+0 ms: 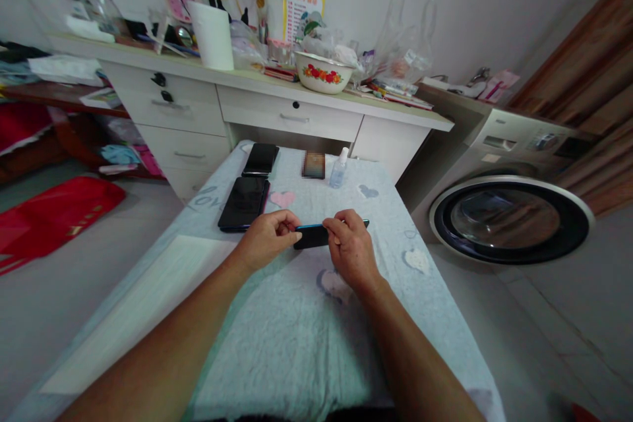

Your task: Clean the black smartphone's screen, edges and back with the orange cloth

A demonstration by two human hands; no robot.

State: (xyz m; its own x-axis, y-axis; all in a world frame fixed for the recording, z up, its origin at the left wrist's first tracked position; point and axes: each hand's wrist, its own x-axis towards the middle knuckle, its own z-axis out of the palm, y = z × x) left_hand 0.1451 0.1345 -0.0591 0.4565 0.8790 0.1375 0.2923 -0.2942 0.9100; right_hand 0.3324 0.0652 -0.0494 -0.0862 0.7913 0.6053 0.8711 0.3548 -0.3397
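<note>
In the head view, a dark phone point(312, 237) with a blue edge is being held, tilted, above the cloth-covered tabletop point(277, 343). Its left end is being pinched by the left hand point(271, 234), whose thumb and curled forefinger are nearly closed. Its upper edge, toward the other end, is being gripped by the right hand point(352, 247), whose fingers are being kept bent; part of the phone is being covered by them.

Beyond the phone, a clear spray bottle point(338, 173) is being supported upright, and beside the bottle a small device point(314, 165) with a brownish, partly pixelated face is being borne flat. To the phone's left and beyond it, a larger black device point(244, 203) and a second black device point(260, 159) are being carried by the tabletop, one behind the other. Nearer than these, left of the phone, a pale strip point(143, 306) is being shown.
</note>
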